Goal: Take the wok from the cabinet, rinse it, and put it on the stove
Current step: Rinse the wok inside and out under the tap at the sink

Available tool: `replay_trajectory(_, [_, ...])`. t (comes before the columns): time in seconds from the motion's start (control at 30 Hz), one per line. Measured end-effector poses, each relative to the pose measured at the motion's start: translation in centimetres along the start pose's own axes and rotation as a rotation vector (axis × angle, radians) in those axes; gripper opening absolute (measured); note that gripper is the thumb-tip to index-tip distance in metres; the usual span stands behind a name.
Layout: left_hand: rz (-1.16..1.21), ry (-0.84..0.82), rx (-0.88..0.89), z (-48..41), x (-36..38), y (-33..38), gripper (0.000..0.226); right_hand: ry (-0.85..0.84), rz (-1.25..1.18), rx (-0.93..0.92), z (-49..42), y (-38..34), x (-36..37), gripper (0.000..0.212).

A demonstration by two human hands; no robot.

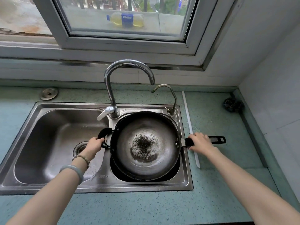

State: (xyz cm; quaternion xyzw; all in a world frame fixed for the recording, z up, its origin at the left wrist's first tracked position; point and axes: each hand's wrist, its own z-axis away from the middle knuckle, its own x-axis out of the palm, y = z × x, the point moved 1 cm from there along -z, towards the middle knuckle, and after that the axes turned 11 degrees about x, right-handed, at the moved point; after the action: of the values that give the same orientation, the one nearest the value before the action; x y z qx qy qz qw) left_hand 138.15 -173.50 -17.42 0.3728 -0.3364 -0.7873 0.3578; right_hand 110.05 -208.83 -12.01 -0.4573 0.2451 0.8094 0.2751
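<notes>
A dark round wok point(145, 143) with a blackened, speckled patch in its middle sits upright over the small right basin of the steel sink point(185, 181). My left hand point(95, 144) grips the wok's black loop handle on its left side. My right hand point(200, 142) is closed over the long black handle that sticks out to the right across the sink rim. The tall chrome tap point(128, 65) arches above, its spout over the wok's far rim. No water is running.
The large left basin point(48, 143) holds only its drain strainer. A small brass tap point(168, 98) stands behind the wok. A dark scouring ball point(233, 104) lies in the counter's back right corner. A white strip point(190, 127) lies on the green counter. A window is behind.
</notes>
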Motion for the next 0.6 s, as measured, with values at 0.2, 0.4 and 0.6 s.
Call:
replay_trajectory(0.2, [0.219, 0.157, -0.091, 1.0, 0.6, 0.4, 0.027, 0.052, 0.046, -0.028, -0.2, 0.4, 0.2, 0.045])
replay_trajectory(0.4, [0.309, 0.192, -0.107, 2.8, 0.2, 1.0, 0.024, 0.044, -0.022, -0.035, 0.2, 1.3, -2.8, 0.046])
replay_trajectory(0.6, [0.381, 0.126, -0.105, 4.1, -0.2, 1.3, 0.021, -0.03, -0.001, -0.024, 0.6, 1.8, -10.1, 0.038])
